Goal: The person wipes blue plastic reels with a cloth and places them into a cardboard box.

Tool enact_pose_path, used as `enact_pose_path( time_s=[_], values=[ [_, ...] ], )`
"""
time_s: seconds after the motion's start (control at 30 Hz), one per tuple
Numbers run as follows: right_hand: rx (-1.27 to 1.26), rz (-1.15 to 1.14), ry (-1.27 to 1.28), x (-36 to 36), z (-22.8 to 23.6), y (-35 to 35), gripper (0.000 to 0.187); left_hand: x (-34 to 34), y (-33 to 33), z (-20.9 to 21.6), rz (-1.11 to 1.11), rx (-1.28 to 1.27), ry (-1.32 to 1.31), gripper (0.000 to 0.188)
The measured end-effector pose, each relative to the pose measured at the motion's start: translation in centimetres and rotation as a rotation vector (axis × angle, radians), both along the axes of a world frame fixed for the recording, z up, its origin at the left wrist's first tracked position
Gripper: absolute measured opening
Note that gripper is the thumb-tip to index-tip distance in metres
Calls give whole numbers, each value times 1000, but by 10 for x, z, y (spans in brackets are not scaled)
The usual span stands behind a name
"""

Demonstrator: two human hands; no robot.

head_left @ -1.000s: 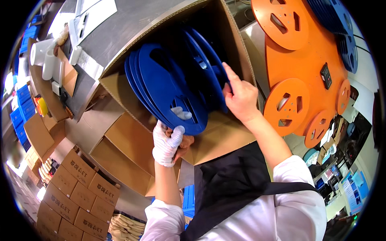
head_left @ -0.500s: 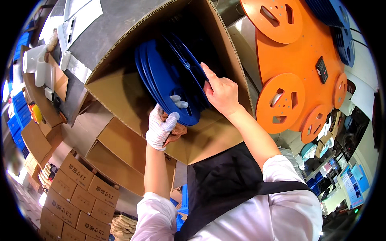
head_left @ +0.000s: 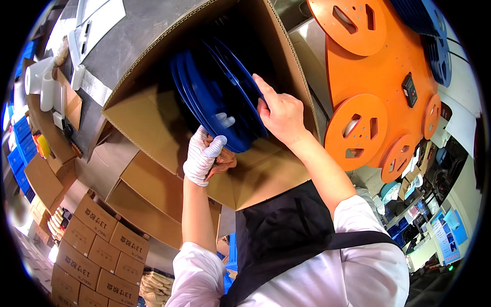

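Several blue plastic reels (head_left: 197, 94) stand on edge, tilted, inside an open cardboard box (head_left: 148, 117). My left hand (head_left: 201, 158), in a whitish striped glove, grips the near rim of the left reels; its thumb is outside and fingertips show through an opening in a reel. A crumpled brownish patch lies at its palm; I cannot tell whether it belongs to the glove. My bare right hand (head_left: 283, 115) is at the right-hand blue reel (head_left: 240, 82), index finger laid along the flange edge, thumb against it and the other fingers curled. The box's depth is dark.
To the right stands an orange machine panel (head_left: 404, 56) with round orange discs (head_left: 356, 132). More blue reels (head_left: 434, 51) hang beyond it. A grey table (head_left: 148, 25) with papers is at the upper left. Closed cartons (head_left: 97, 245) are stacked at the lower left.
The left reels have shifted slightly away from me and leftward, with my left hand following. My right hand has barely moved along the right reel's edge.
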State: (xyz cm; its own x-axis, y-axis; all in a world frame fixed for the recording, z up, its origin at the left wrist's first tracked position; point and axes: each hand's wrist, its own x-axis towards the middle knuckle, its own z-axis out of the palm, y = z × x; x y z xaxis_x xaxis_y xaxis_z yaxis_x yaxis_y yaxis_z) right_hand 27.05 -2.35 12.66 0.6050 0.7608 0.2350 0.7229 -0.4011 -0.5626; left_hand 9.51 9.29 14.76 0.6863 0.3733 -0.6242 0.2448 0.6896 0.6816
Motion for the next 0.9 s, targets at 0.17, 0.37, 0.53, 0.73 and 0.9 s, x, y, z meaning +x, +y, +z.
enact_pose_path(
  time_s=[0.17, 0.37, 0.53, 0.73, 0.9],
  values=[
    [-26, -9, -16, -2, -3, 0, 60, -9, -3, 11, -54, 29, 139, 55],
    [-33, -6, 20, -4, -16, 5, 57, -21, -2, 41, 54, 47, 119, 55],
    [-104, 37, 81, -4, -25, 15, 52, -23, 3, 45, 67, 6, 100, 56],
    [-255, 73, 191, -10, -47, 18, 49, -11, 2, 33, 36, -14, 86, 56],
    [-326, 66, 241, -11, -56, 17, 44, -7, -1, 9, 15, -28, 92, 57]
  ],
)
